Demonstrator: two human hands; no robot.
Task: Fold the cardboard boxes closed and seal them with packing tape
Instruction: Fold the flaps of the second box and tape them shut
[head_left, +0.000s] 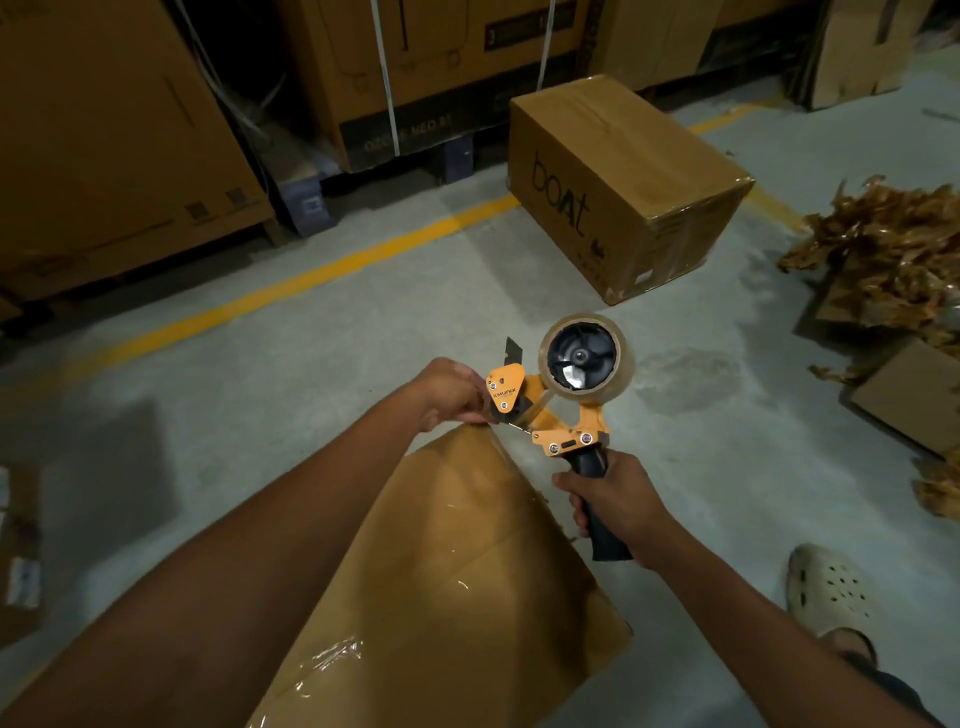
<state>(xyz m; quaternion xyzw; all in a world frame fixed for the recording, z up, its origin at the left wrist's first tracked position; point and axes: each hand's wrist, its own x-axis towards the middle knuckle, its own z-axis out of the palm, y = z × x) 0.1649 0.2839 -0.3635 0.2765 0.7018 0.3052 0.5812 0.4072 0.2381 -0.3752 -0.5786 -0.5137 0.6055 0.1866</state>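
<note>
Tape shines on near box; far box looks sealed. Right grip clasps dispenser; left grip pinches its tape.

The one wide-angle view sits on the person's head, facing forward and steeply down at the floor. Left hand, right hand and tape dispenser lie close beneath it, mid-frame; stacked cartons stand far off along the top edge.

Tape dispenser above near box far corner, sealed box beyond, scrap pile right.
</note>
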